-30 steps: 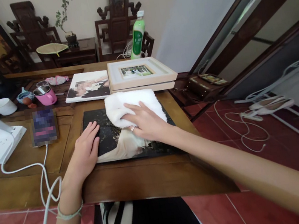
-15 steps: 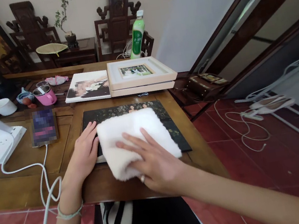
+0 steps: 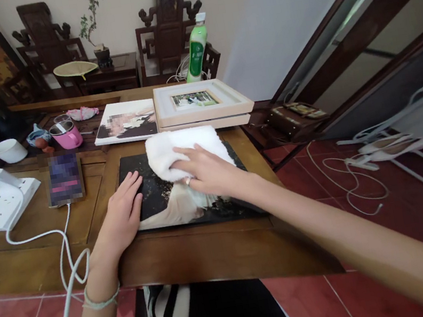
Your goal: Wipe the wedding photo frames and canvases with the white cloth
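A dark photo panel [image 3: 153,198] lies flat on the wooden table, a pale dress showing in its picture. My left hand [image 3: 124,205] rests at the panel's left edge with its fingers stretched out flat, holding nothing. Under my right hand [image 3: 209,169] is a folded white towel [image 3: 207,135], pressed on the upper part of the panel. My right thumb and fingers grip the towel's near fold. The towel covers the panel's top middle and reaches past its far edge.
Behind the panel sit a white photo board [image 3: 126,132] and stacked light wooden frames [image 3: 240,100]. A green bottle [image 3: 197,52] stands farther back. To the left are a phone [image 3: 64,178], a power strip [image 3: 6,203], a white cable [image 3: 68,258] and a pink mug [image 3: 70,136].
My right hand moved the towel toward me over the panel's near edge, then back to the far side. My left hand stays on the left edge.
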Demonstrator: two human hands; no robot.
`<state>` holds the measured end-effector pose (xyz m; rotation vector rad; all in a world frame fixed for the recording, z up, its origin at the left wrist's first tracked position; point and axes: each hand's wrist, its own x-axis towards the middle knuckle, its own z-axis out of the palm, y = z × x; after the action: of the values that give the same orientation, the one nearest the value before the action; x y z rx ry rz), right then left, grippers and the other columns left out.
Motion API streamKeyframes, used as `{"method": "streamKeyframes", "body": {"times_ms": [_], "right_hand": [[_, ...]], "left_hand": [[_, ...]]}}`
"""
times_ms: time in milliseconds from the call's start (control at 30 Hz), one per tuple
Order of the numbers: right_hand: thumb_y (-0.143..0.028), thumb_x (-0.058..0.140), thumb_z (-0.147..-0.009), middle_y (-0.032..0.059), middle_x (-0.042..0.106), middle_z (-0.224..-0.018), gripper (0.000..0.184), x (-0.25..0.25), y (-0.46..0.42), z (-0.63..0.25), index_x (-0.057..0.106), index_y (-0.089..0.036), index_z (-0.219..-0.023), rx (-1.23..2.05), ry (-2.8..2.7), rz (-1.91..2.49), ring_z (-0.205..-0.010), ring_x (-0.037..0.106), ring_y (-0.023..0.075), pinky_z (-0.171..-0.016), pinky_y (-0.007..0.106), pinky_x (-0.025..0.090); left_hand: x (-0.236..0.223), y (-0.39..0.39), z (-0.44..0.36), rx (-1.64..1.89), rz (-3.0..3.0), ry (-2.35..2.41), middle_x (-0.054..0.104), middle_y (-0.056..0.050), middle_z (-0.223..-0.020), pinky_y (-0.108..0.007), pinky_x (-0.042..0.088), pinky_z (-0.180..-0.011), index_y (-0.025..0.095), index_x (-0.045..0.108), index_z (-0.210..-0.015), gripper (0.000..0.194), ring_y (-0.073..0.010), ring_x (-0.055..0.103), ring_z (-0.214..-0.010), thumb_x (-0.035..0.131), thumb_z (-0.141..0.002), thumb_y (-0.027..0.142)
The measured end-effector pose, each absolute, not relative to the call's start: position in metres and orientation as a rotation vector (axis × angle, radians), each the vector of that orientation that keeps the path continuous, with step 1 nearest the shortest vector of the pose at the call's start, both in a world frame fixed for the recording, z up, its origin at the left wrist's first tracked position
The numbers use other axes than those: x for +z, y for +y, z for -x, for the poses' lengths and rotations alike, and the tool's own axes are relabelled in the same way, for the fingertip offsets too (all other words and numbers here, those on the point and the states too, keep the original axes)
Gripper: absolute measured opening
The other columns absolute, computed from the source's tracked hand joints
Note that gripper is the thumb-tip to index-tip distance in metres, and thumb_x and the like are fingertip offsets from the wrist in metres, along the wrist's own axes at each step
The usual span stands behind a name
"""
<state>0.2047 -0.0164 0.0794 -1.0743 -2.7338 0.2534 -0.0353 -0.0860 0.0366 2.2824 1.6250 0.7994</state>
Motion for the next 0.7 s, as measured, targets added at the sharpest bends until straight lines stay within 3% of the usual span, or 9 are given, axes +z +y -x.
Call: {"method": "streamKeyframes", "body": {"times_ms": [300,433,700], "right_hand": [[-0.005,0.049,-0.082,0.0148,0.047,-0.15,0.052,0.08,-0.027,-0.198,0.058,-0.017,-0.132,0.253,-2.73,1.132,-0.147,0.023,0.0339,-0.114,0.067,0.019],[-0.001,0.051,-0.073,0.0126,0.042,-0.154,0.053,0.09,-0.069,-0.199,0.066,-0.019,-0.121,0.334,-2.794,1.115,-0.147,0.02,0.0372,-0.113,0.071,0.017],[-0.004,0.06,-0.068,0.019,0.038,-0.154,0.038,0.1,-0.102,-0.204,0.075,-0.016,-0.101,0.431,-2.928,0.913,-0.144,0.022,0.0458,-0.109,0.076,0.019]], "left_hand": [[0.038,-0.086,0.034,0.784,-2.268,1.639,0.043,-0.016,-0.153,-0.049,0.029,-0.119,0.01,0.05,-0.141,0.049,-0.0244,0.033,-0.146,0.033,-0.1,0.031],[0.042,-0.076,0.037,0.794,-2.264,1.645,0.045,-0.014,-0.152,-0.052,0.03,-0.118,0.013,0.051,-0.14,0.047,-0.0252,0.035,-0.145,0.034,-0.099,0.031],[0.051,-0.057,0.04,0.768,-2.259,1.64,0.044,-0.015,-0.152,-0.053,0.03,-0.118,0.013,0.051,-0.14,0.047,-0.026,0.035,-0.145,0.034,-0.099,0.03]]}}
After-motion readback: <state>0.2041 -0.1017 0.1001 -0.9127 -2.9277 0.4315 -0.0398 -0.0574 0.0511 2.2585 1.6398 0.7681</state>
